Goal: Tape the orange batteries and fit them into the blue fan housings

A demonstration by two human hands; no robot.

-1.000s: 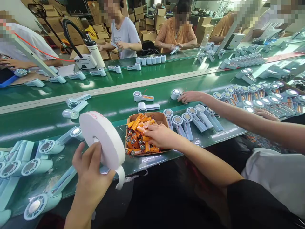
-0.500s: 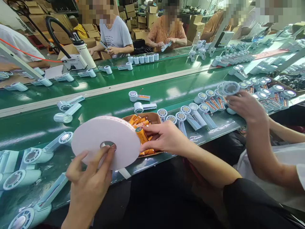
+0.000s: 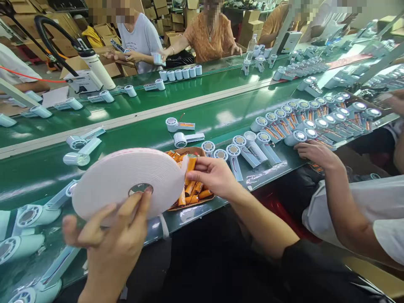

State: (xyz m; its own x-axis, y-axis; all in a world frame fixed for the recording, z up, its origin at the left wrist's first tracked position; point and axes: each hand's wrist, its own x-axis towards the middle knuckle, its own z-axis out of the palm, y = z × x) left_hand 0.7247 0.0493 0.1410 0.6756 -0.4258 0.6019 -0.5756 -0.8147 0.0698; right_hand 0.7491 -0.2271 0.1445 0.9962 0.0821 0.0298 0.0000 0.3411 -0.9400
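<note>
My left hand (image 3: 110, 244) grips a large white roll of foam tape (image 3: 126, 179), held almost flat, with a finger in its core hole. My right hand (image 3: 213, 176) pinches an orange battery cell (image 3: 191, 165) and presses it against the roll's right edge. Just behind it is a small cardboard box (image 3: 202, 151) filled with several orange batteries (image 3: 194, 191). It rests on the green conveyor belt (image 3: 135, 139).
Pale blue handheld fan bodies (image 3: 249, 149) lie in rows to the right and at the left (image 3: 28, 216). A co-worker's hand (image 3: 315, 153) rests at the belt's edge on my right. Across the belt, other people sit working beside a white machine (image 3: 85, 80).
The tape roll has tilted flatter and shifted left. My right hand lifted a battery from the box to the roll's edge. The co-worker's hand came down onto the belt's edge.
</note>
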